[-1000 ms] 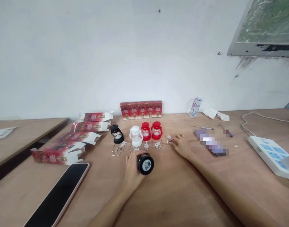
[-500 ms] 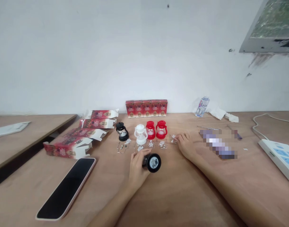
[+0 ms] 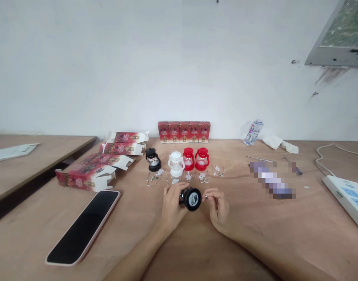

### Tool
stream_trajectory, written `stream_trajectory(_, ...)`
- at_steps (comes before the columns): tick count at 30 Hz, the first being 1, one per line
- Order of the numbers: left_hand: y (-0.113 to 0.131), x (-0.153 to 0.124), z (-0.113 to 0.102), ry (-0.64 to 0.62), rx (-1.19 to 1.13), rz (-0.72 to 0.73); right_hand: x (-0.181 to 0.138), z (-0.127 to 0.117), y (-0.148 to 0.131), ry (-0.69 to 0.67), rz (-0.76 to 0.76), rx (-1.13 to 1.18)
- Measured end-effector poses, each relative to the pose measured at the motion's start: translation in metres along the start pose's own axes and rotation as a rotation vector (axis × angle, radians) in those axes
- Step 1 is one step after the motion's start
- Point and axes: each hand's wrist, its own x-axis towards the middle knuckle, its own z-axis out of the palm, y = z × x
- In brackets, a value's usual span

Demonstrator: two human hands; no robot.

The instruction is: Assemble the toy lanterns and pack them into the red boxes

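Note:
My left hand is wrapped round a small black lantern, which is tipped so its round base with a pale label faces me. Just right of that base, my right hand pinches a tiny silvery piece that looks like a button cell. Beyond my hands stand another black lantern, a white lantern and two red lanterns, all upright. In front of them lie bent wire handles with small white tags and tiny round metal pieces.
Red boxes stand in a row by the wall; opened red boxes lie left. A phone lies front left. At right are a bottle, tissues, a blurred purple item and a white power strip.
My right hand has come back from the small parts at the right of the row to beside the lantern's base, now with a tiny silvery piece. My left hand still holds the lantern.

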Motion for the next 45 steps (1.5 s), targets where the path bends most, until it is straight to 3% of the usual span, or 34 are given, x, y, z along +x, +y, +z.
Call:
stream_trajectory(7, 0.008, -0.001, 0.003, 0.016, 0.046, 0.004, 0.000, -0.005, 0.000, -0.065, -0.158, -0.164)
stream_trajectory(21, 0.005, -0.002, 0.002, 0.037, 0.070, -0.003, 0.009, -0.005, -0.006, -0.195, -0.217, -0.129)
stream_trajectory(31, 0.002, -0.001, 0.001, 0.043, 0.079, -0.029, 0.011, -0.009, -0.008, -0.268, -0.064, -0.012)
stream_trajectory(40, 0.003, -0.001, 0.000, 0.040, 0.093, -0.019, 0.008, -0.007, -0.005, -0.239, -0.073, -0.025)
stream_trajectory(45, 0.003, -0.002, -0.001, 0.027, 0.093, -0.039, 0.004, -0.006, -0.002, -0.157, -0.044, 0.022)
